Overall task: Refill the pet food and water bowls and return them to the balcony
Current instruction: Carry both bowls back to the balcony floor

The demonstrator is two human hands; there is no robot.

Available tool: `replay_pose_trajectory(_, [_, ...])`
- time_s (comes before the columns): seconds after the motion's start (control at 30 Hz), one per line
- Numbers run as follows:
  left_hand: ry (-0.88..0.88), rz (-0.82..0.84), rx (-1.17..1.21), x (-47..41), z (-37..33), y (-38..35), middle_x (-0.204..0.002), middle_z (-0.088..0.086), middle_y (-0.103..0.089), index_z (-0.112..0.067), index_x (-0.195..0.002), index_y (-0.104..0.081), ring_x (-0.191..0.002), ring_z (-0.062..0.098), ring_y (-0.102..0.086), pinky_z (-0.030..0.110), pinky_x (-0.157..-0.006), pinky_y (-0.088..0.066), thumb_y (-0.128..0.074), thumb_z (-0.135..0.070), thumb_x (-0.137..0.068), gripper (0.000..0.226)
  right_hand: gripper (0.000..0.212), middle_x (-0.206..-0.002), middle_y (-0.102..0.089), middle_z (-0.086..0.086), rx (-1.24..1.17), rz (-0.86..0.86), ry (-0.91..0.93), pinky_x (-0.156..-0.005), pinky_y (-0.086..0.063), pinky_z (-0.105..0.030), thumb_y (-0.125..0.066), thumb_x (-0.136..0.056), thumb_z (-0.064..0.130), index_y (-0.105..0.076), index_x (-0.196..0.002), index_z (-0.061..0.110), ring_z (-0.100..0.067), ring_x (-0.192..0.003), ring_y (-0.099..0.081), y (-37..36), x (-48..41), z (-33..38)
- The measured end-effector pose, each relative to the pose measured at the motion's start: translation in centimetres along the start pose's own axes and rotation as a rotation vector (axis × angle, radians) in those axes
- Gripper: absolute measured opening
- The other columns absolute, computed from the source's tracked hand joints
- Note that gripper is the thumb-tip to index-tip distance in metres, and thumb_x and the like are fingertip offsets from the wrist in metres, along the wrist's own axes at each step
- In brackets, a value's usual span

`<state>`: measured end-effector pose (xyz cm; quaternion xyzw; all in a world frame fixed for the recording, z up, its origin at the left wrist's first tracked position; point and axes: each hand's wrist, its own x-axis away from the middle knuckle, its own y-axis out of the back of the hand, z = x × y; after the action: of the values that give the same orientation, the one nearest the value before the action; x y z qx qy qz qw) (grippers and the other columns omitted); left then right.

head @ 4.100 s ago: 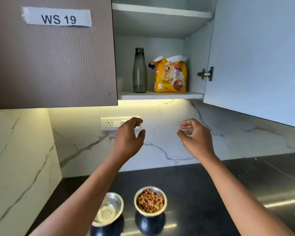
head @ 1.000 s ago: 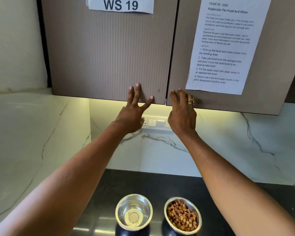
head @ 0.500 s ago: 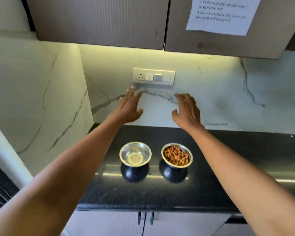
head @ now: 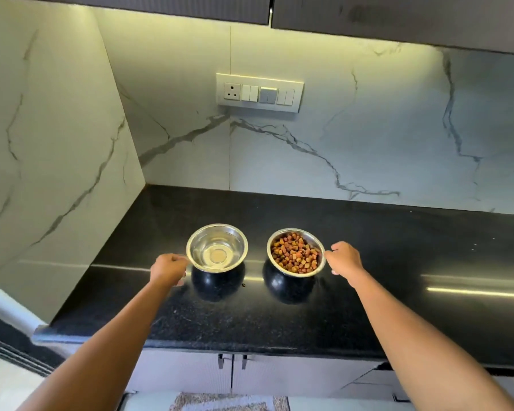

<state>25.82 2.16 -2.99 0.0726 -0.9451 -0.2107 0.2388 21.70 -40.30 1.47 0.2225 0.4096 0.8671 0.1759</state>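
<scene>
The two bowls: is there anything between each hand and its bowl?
Nothing visible. The left hand is at the rim of the water bowl, the right hand at the rim of the food bowl.

No readable text, label or number anywhere in this view.

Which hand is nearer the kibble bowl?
Right. The right hand is at the kibble bowl's right rim; the left hand is beyond the water bowl, at its left rim.
</scene>
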Motion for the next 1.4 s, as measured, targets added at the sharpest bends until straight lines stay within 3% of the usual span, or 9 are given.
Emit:
replay_pose_trajectory(0.1, [0.102, 0.046, 0.179, 0.4, -0.3, -1.5, -0.085, 0.018, -0.064, -0.003, -0.085, -0.067, -0.072, 0.029, -0.064, 0.047, -0.072, -0.062, -0.064, -0.014, -0.095, 0.015, 0.023, -0.107, -0.072, -0.014, -0.06, 0.081, -0.046, -0.077, -0.067, -0.051, -0.063, -0.099, 0.018, -0.07, -0.109, -0.002, -0.033, -0.091, -0.075, -1.0, -2.0, -0.7])
replay_pose_trajectory(0.23, [0.167, 0.122, 0.345, 0.6, -1.5, -2.9, -0.092, 0.021, -0.071, 0.0, -0.103, -0.066, -0.088, 0.036, -0.07, 0.045, -0.072, -0.06, -0.058, -0.014, -0.1, 0.016, 0.024, -0.121, -0.068, -0.018, -0.186, 0.168, -0.082, -0.07, -0.068, -0.048, -0.064, -0.102, 0.015, -0.068, -0.123, 0.003, -0.034, -0.093, -0.076, -1.9, -4.1, -1.0])
replay_pose_trajectory(0.4, [0.186, 0.078, 0.373, -0.3, -2.1, -4.1, -0.066, 0.014, -0.073, -0.002, -0.095, -0.063, -0.068, 0.032, -0.072, 0.043, -0.064, -0.061, -0.052, -0.008, -0.102, 0.014, 0.011, -0.115, -0.067, -0.017, -0.247, 0.276, -0.094, -0.056, -0.065, -0.039, -0.057, -0.106, 0.009, -0.062, -0.116, 0.009, -0.029, -0.085, -0.075, -2.5, -5.2, -1.4])
replay_pose_trajectory(0.5, [0.175, 0.024, 0.344, -1.0, -2.3, -4.3, -0.072, 0.021, -0.072, 0.006, -0.098, -0.064, -0.063, 0.034, -0.074, 0.044, -0.061, -0.063, -0.053, -0.004, -0.098, 0.015, 0.012, -0.104, -0.069, -0.014, -0.286, 0.306, -0.093, -0.049, -0.063, -0.034, -0.052, -0.108, 0.007, -0.062, -0.115, 0.006, -0.028, -0.084, -0.074, -2.5, -5.6, -1.5])
replay_pose_trajectory(0.67, [0.153, -0.029, 0.311, -1.1, -2.1, -4.4, -0.082, 0.029, -0.072, 0.016, -0.095, -0.066, -0.067, 0.036, -0.074, 0.041, -0.055, -0.064, -0.059, -0.001, -0.096, 0.018, 0.019, -0.096, -0.074, -0.014, -0.303, 0.272, -0.059, -0.061, -0.067, -0.042, -0.051, -0.106, 0.006, -0.07, -0.105, 0.006, -0.027, -0.082, -0.077, -2.8, -6.0, -1.9])
replay_pose_trajectory(0.93, [0.105, -0.16, 0.283, 0.3, -1.0, -5.2, -0.08, 0.034, -0.072, 0.021, -0.088, -0.067, -0.057, 0.034, -0.074, 0.035, -0.05, -0.062, -0.056, -0.005, -0.098, 0.03, 0.022, -0.091, -0.077, -0.011, -0.253, 0.251, 0.025, -0.053, -0.063, -0.032, -0.053, -0.107, 0.012, -0.073, -0.099, 0.008, -0.023, -0.077, -0.078, -2.7, -6.1, -1.1])
replay_pose_trajectory(1.13, [0.108, -0.255, 0.28, 2.7, -0.5, -4.2, -0.08, 0.032, -0.073, 0.02, -0.086, -0.067, -0.057, 0.033, -0.075, 0.036, -0.05, -0.062, -0.056, -0.004, -0.096, 0.028, 0.025, -0.087, -0.076, -0.009, -0.211, 0.272, 0.105, -0.05, -0.058, -0.028, -0.053, -0.106, 0.013, -0.073, -0.092, 0.009, -0.02, -0.075, -0.077, -2.8, -5.6, 0.9])
replay_pose_trajectory(1.27, [0.117, -0.309, 0.284, 4.6, -0.2, -2.8, -0.079, 0.03, -0.073, 0.015, -0.086, -0.07, -0.058, 0.029, -0.075, 0.032, -0.05, -0.061, -0.058, -0.005, -0.096, 0.026, 0.029, -0.083, -0.075, -0.008, -0.165, 0.302, 0.177, -0.044, -0.05, -0.018, -0.053, -0.106, 0.014, -0.071, -0.084, 0.009, -0.015, -0.071, -0.074, -3.3, -4.9, 2.8])
replay_pose_trajectory(1.4, [0.14, -0.366, 0.289, 7.2, 0.7, -0.8, -0.068, 0.017, -0.071, 0.003, -0.079, -0.072, -0.053, 0.019, -0.073, 0.026, -0.047, -0.058, -0.061, -0.01, -0.097, 0.025, 0.027, -0.087, -0.077, -0.01, -0.146, 0.363, 0.229, -0.051, -0.058, -0.026, -0.053, -0.106, 0.015, -0.074, -0.09, 0.008, -0.02, -0.075, -0.078, -4.7, -4.0, 4.6])
